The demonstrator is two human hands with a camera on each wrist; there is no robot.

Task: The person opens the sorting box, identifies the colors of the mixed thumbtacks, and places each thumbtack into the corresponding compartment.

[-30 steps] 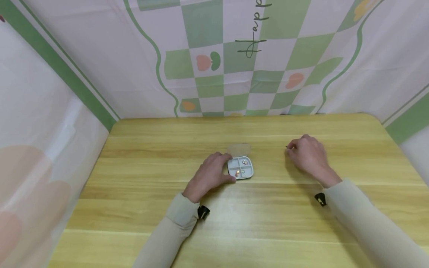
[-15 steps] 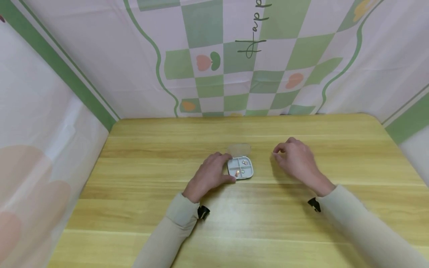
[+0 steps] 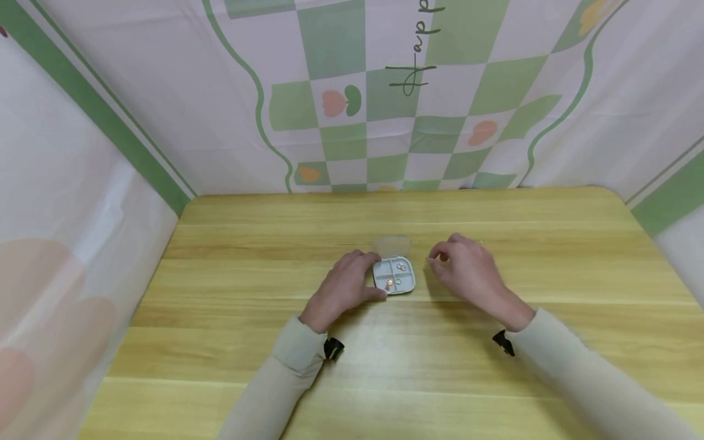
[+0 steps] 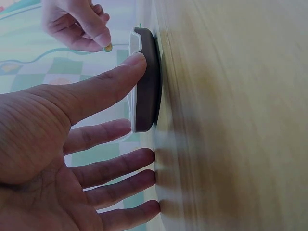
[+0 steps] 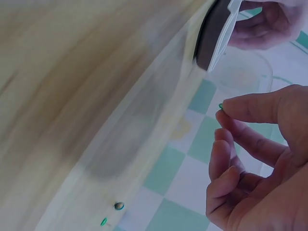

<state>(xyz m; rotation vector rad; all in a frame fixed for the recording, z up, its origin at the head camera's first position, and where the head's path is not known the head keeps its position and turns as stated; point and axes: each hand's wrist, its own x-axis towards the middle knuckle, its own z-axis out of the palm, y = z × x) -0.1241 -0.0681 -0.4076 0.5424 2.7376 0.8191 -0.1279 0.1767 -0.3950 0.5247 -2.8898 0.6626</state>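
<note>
A small pill box [image 3: 393, 275] with four-way dividers lies on the table, its clear lid [image 3: 393, 245] swung back. Several tiny round pieces [image 3: 401, 267] sit in its compartments, too small to identify. My left hand [image 3: 343, 282] holds the box from the left, thumb at the near edge and index finger at the far edge. In the left wrist view the box's dark side [image 4: 148, 82] shows beside the thumb. Just right of the box, my right hand [image 3: 467, 269] pinches a tiny round gold-and-green piece [image 4: 108, 48] between thumb and index finger, above the table.
Two tiny green-rimmed pieces, one round [image 5: 119, 206] and one seen narrow [image 5: 103, 222], lie on the table in the right wrist view. The wooden table [image 3: 247, 244] meets a patterned cloth [image 3: 341, 140] at its back edge.
My right hand has moved left and slightly nearer, toward the box, with the tiny piece between its fingertips. The left hand and the box have stayed in place.
</note>
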